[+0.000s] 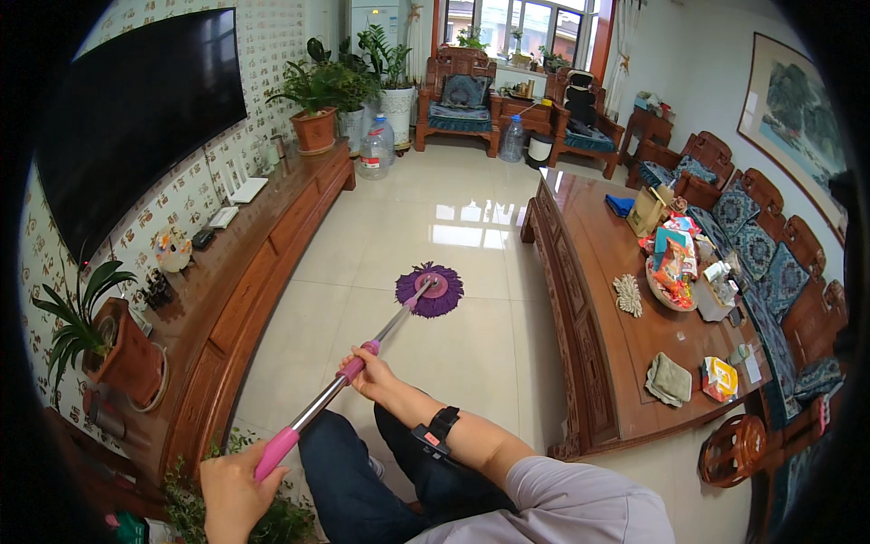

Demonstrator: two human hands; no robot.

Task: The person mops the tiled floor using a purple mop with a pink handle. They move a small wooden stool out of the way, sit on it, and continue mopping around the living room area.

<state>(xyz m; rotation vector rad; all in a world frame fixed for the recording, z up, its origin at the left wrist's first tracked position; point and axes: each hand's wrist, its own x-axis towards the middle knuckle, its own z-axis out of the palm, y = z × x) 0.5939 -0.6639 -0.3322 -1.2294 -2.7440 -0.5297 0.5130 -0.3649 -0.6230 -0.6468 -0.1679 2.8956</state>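
A spin mop with a purple string head [446, 303] lies spread on the pale tiled floor [435, 360], between the TV cabinet and the coffee table. Its pink and metal handle [319, 404] slants down towards me. My left hand [238, 489] is closed round the pink grip at the handle's top end. Farther down the pole, my right hand [369, 374] holds the pink collar. A black strap with a small device [435, 435] sits on my right forearm.
Left stands a long wooden TV cabinet [238, 326] with potted plants and a router. Right is a wooden coffee table [598, 340] bearing a snack basket [669, 296], cloths and a tissue pack. Large plastic bottles [374, 156] and carved chairs [459, 112] stand ahead; a round stool [731, 452] is lower right.
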